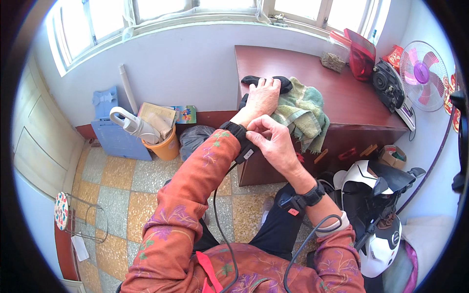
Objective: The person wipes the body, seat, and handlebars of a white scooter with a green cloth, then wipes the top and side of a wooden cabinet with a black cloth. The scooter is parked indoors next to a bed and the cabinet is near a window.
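My left hand (261, 98) reaches over the near left corner of the wooden desk, palm down, its fingers spread over a black cloth item (285, 84). Whether it grips that item cannot be told. My right hand (273, 141) is at my left wrist, thumb and index finger pinching at the black wrist strap (234, 131) there. A small black device (244, 154) with a cable hangs from this strap. Beside my hands a green checked towel (304, 110) lies crumpled, drooping over the desk's front edge. A second black strap with a device (293, 202) is around my right wrist.
On the red-brown desk (293, 60) stand a plastic jar (334, 55), a red lamp housing (361, 55) and a fan (422, 73). An orange bin (166, 146) and a grey plastic bag (196, 137) are left of it. A white scooter (377, 252) stands at the right.
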Action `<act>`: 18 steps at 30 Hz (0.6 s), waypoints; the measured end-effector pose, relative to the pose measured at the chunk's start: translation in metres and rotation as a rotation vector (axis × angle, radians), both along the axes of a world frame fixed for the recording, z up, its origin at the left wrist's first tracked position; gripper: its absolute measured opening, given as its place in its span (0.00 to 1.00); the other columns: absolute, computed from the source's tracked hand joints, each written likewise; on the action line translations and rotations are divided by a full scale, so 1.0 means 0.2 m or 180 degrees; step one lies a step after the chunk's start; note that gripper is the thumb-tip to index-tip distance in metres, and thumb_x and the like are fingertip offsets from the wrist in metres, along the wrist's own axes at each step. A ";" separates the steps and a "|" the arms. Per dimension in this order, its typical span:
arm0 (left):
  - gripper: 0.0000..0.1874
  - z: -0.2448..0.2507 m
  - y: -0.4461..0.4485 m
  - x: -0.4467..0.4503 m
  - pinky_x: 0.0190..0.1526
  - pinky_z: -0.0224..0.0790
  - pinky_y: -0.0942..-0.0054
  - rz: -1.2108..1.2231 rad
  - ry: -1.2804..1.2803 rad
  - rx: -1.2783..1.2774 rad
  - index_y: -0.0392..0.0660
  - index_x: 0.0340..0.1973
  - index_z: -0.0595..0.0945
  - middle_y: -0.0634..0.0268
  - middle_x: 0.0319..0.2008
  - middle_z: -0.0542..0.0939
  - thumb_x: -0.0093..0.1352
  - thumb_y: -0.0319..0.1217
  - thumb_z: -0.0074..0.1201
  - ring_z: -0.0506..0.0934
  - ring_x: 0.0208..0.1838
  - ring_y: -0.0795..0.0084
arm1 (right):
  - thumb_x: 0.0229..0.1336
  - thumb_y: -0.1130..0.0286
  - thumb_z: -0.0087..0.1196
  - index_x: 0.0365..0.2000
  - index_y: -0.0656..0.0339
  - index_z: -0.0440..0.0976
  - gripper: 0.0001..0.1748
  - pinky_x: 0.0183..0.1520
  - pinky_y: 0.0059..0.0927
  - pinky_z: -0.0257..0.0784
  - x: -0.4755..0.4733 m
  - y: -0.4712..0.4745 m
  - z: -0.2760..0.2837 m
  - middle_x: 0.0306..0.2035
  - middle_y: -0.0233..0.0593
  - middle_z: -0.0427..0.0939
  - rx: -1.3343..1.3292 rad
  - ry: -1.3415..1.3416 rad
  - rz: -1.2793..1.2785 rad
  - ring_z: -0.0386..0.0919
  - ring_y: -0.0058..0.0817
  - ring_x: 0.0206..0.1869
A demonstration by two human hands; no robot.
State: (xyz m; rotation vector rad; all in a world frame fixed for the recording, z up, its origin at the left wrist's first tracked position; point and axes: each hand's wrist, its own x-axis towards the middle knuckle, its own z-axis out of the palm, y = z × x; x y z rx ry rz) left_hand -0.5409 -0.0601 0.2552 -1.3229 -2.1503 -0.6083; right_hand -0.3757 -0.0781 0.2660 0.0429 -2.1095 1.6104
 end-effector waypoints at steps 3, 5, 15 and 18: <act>0.17 -0.01 0.00 -0.01 0.49 0.70 0.47 -0.0049 -0.0142 0.0072 0.42 0.51 0.76 0.55 0.52 0.77 0.66 0.27 0.51 0.74 0.58 0.54 | 0.55 0.76 0.64 0.37 0.62 0.78 0.09 0.43 0.33 0.71 0.02 -0.05 -0.05 0.34 0.35 0.80 0.1320 0.0903 -0.0768 0.78 0.32 0.38; 0.16 -0.01 0.00 -0.02 0.49 0.70 0.46 -0.0063 -0.0219 0.0104 0.42 0.51 0.75 0.55 0.52 0.77 0.66 0.27 0.51 0.74 0.58 0.53 | 0.53 0.71 0.66 0.42 0.58 0.79 0.14 0.51 0.39 0.65 0.04 -0.08 -0.06 0.39 0.37 0.79 0.1956 0.0946 -0.1086 0.76 0.40 0.46; 0.17 -0.01 0.01 -0.04 0.50 0.68 0.45 0.0011 -0.0403 0.0022 0.43 0.56 0.74 0.55 0.55 0.75 0.73 0.34 0.51 0.72 0.60 0.51 | 0.47 0.68 0.70 0.51 0.62 0.77 0.28 0.57 0.43 0.64 0.07 -0.14 -0.09 0.46 0.40 0.77 0.2204 0.0820 -0.1302 0.74 0.41 0.53; 0.17 -0.01 0.01 -0.03 0.50 0.68 0.46 0.0024 -0.0431 0.0046 0.44 0.55 0.74 0.55 0.55 0.75 0.73 0.34 0.51 0.73 0.59 0.52 | 0.47 0.70 0.69 0.48 0.62 0.75 0.26 0.57 0.42 0.64 0.05 -0.14 -0.11 0.46 0.42 0.77 0.2116 0.0942 -0.1312 0.74 0.42 0.52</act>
